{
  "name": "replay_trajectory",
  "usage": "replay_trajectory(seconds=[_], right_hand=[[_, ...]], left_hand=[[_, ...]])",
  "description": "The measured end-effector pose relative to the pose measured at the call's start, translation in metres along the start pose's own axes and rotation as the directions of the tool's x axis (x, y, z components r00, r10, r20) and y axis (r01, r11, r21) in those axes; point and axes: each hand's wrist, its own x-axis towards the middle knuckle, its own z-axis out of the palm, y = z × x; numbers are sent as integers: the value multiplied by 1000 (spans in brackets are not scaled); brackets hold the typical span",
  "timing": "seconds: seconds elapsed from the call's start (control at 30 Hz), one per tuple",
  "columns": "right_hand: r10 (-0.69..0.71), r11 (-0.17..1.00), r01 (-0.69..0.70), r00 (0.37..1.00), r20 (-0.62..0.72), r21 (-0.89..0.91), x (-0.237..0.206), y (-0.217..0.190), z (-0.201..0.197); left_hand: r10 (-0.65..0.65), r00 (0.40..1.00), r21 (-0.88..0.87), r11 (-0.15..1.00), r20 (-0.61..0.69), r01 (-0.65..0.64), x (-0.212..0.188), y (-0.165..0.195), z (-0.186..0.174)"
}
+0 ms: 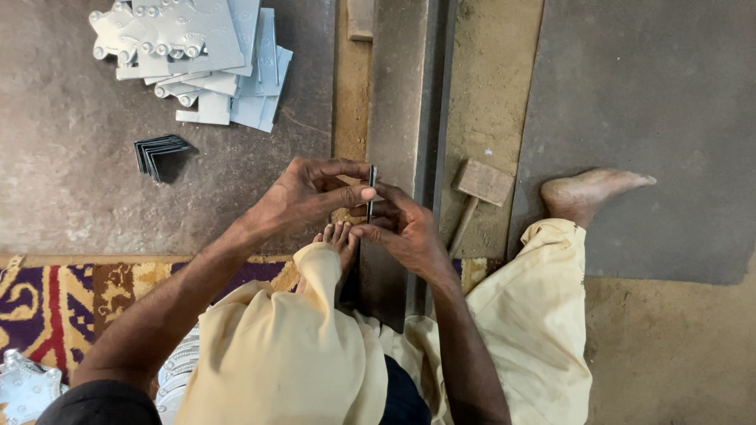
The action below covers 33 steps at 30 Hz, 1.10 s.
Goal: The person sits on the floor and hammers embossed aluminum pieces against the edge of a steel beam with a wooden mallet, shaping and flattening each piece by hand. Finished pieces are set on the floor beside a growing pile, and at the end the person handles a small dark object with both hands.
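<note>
- Left hand (303,193): fingers curled, thumb and forefinger pinched on the upper part of a thin metal piece (372,189), held on edge.
- Right hand (402,228): fingertips closed on the lower part of the same piece; both hands meet just above the steel bar (398,102) that runs along the floor.
- Piece sits between the hands, upright, edge toward the camera; its shape beyond that cannot be told.
- Toes of one foot (337,234) lie just below the hands, near the bar.
- Wooden mallet (476,193) lies right of the bar, untouched.
- Stack of cut metal sheets (197,55) and a small pile of folded pieces (160,153) lie well to the left.
- Judgement: a steady two-point grip, edge kept square to the bar and fingers clear of the toes, suits this handling.
</note>
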Motion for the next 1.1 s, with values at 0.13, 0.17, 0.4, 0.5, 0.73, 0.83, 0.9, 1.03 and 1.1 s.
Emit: replay_trajectory(seconds=[0.13, 0.17, 0.4, 0.5, 0.73, 0.83, 0.9, 1.03, 1.1], right_hand=[[12, 999, -13, 1000, 23, 31, 0, -1, -1], [14, 999, -15, 1000, 22, 38, 0, -2, -1], [31, 997, -32, 999, 18, 74, -3, 8, 1], [45, 979, -48, 999, 20, 199, -8, 15, 3], [-69, 993, 61, 995, -79, -96, 12, 16, 7], [114, 875, -231, 952, -285, -425, 19, 17, 7], [186, 854, -296, 942, -281, -428, 15, 17, 8], [-17, 893, -111, 960, -279, -436, -5, 11, 9], [29, 829, -222, 933, -358, -513, -13, 2, 8]], left_hand=[[-40, 999, 18, 999, -20, 40, -1, 3, 1], [-48, 998, 35, 998, -27, 49, -1, 3, 1], [-35, 999, 16, 999, -27, 36, -3, 4, -3], [2, 1000, -138, 990, 5, -1, -12, 0, -6], [7, 976, -233, 971, -216, -58, 13, -48, -2], [-6, 910, -128, 990, -414, -52, 40, -104, -18], [-86, 805, -70, 996, -586, 56, 51, -141, -31], [254, 673, 448, 885, -695, 129, 30, -164, -49], [299, 655, 536, 822, -694, 192, 28, -154, -43]])
